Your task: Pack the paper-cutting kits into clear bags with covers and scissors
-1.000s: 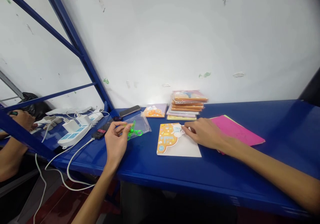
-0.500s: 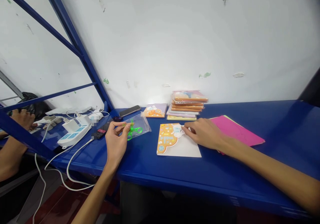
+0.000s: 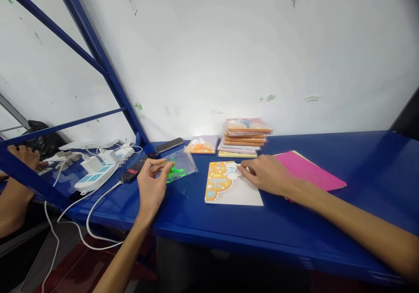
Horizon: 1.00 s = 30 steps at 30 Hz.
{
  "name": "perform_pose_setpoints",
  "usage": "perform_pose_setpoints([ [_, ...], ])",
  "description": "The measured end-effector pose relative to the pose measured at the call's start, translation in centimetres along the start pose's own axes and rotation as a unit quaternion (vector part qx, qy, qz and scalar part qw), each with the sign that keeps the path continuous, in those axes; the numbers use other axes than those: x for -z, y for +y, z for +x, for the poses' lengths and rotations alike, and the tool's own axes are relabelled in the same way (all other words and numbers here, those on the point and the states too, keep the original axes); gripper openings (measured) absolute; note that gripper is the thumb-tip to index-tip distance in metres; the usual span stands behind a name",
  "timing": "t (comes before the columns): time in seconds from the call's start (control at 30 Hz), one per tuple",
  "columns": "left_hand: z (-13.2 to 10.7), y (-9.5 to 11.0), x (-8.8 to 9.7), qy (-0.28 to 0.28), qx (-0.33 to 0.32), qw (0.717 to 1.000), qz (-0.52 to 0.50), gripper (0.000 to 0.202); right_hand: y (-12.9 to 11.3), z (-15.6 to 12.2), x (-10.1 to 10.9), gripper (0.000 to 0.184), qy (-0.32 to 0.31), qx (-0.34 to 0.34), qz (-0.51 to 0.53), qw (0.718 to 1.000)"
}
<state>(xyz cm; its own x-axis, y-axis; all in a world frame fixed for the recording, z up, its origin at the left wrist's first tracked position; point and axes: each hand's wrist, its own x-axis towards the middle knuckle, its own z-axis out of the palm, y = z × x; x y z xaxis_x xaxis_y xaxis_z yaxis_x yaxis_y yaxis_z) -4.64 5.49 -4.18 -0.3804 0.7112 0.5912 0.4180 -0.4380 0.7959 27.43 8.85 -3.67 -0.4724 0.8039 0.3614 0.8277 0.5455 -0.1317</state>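
Note:
My left hand (image 3: 152, 185) pinches small green scissors (image 3: 174, 170) at their blade end, just over a clear plastic bag (image 3: 185, 162) on the blue table (image 3: 229, 223). My right hand (image 3: 266, 174) rests palm down on the top right corner of an orange and white paper card (image 3: 225, 184), fingers curled and pressed on its edge. The card lies flat between my two hands.
A stack of coloured paper packs (image 3: 245, 136) stands by the wall, a single pack (image 3: 203, 145) and a phone (image 3: 170, 144) left of it. Pink paper (image 3: 310, 173) lies at the right. A white power strip (image 3: 96, 175) with cables and another person's arm (image 3: 13, 192) are at far left.
The green scissors have shifted slightly in my left fingers. My right hand has stayed on the card.

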Motion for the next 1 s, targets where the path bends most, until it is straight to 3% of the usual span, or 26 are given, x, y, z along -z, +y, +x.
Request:
perform_pose_setpoints([
  [0.43, -0.02, -0.05, 0.13, 0.019, -0.038, 0.999, 0.027, 0.027, -0.10, -0.02, 0.01, 0.043, -0.003, 0.001, -0.003, 1.000],
  [1.0, 0.00, -0.34, 0.34, -0.006, -0.048, 0.994, 0.097, 0.023, -0.10, -0.06, 0.06, 0.044, -0.008, 0.002, -0.003, 1.000],
])
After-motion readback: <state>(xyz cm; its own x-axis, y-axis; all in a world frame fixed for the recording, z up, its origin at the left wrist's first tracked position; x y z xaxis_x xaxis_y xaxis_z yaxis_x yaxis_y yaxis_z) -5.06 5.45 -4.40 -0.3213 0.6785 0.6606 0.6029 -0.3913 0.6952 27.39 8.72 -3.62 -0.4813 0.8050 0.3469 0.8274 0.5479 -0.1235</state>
